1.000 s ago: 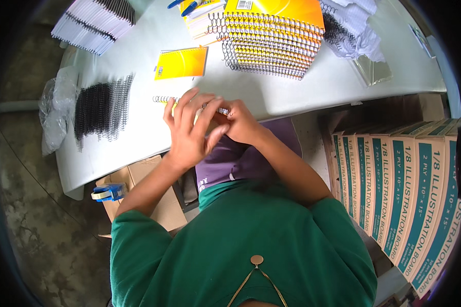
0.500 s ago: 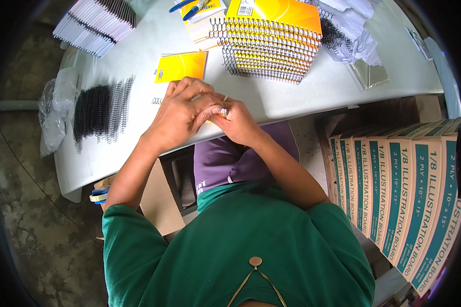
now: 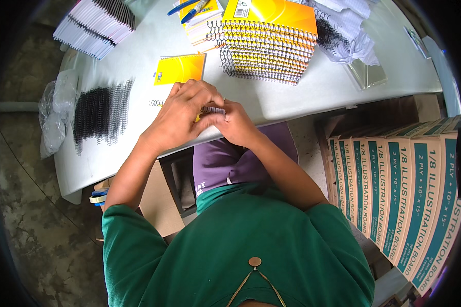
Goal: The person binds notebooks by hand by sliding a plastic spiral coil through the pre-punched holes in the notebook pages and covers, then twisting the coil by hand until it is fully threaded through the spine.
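Both hands have slid a little toward the near edge of the table [image 3: 302, 97] over the last second, and they are closer-knit now — a second ago the left hand was spread wide with fingers fanned, while now the left hand [image 3: 182, 115] is curled down and over the work. The right hand [image 3: 235, 123] meets it from the other side, fingertips pinched in against the left thumb. Between them shows a short stretch of black coil [image 3: 213, 109], and a sliver of yellow pad [image 3: 197, 118] peeks out below the left fingers; most of that pad is hidden under the hands, so I cannot tell exactly how each hand grips it. My guess is the coil is being worked along the pad's edge and the hands have closed in for a finer bit of it.

The coil's long axis runs roughly left to right, parallel to the table's near edge, its free end pointing toward the right hand.

Just beyond lies another yellow notebook [image 3: 180, 69] flat on the table, a loose wire [image 3: 156, 103] beside it, and farther left a bunch of black coils [image 3: 100, 112]. A tall stack of bound notebooks [image 3: 266, 43] sits behind — well apart from the hands.
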`<state>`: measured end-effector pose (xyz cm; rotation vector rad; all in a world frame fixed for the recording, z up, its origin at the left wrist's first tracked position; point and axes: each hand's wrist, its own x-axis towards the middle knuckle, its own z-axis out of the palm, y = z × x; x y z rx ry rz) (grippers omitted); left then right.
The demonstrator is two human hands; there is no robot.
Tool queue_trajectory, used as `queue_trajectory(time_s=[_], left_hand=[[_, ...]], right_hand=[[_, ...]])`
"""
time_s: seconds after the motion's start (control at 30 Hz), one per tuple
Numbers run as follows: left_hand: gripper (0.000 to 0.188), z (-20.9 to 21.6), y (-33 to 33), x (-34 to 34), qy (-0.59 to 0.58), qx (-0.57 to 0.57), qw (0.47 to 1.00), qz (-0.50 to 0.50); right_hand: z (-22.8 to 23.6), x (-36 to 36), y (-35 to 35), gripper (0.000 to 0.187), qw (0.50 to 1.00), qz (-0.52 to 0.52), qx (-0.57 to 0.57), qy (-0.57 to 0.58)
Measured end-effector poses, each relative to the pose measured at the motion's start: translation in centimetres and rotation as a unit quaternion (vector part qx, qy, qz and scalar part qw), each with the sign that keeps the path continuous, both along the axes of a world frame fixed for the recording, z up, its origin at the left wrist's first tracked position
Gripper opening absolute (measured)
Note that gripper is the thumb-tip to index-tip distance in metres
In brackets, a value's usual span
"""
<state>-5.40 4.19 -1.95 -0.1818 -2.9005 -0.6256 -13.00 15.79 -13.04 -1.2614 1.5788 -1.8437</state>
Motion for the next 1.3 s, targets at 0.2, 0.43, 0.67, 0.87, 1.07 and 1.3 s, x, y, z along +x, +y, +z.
queue_trajectory(time_s=[0.2,0.43,0.67,0.87,1.07,1.3], left_hand=[[0.019,0.0,0.1,0.1,-0.008,0.009,1.000,-0.017],[0.024,0.1,0.9,0.4,0.016,-0.054,0.998,0.002],[0.029,2.1,1.6,0.3,0.021,-0.077,0.996,0.041],[0.049,8.9,0.3,-0.4,0.131,0.030,0.986,0.099],[0.069,9.4,4.1,-7.4,0.359,0.395,0.844,0.041],[0.024,6.7,4.9,-13.5,0.461,0.105,0.866,0.164]], right_hand=[[0.1,0.2,0.0,0.016,0.999,0.004,-0.003,-0.039],[0.0,0.0,0.0,0.014,1.000,-0.005,0.010,0.017],[1.9,-0.1,1.5,0.026,0.997,0.045,-0.006,-0.064],[10.7,-3.3,5.9,0.029,0.950,-0.172,-0.261,-0.006],[15.8,-8.7,5.8,0.032,0.898,-0.211,-0.381,-0.058],[13.8,-10.8,3.7,0.062,0.887,-0.432,-0.163,0.023]])
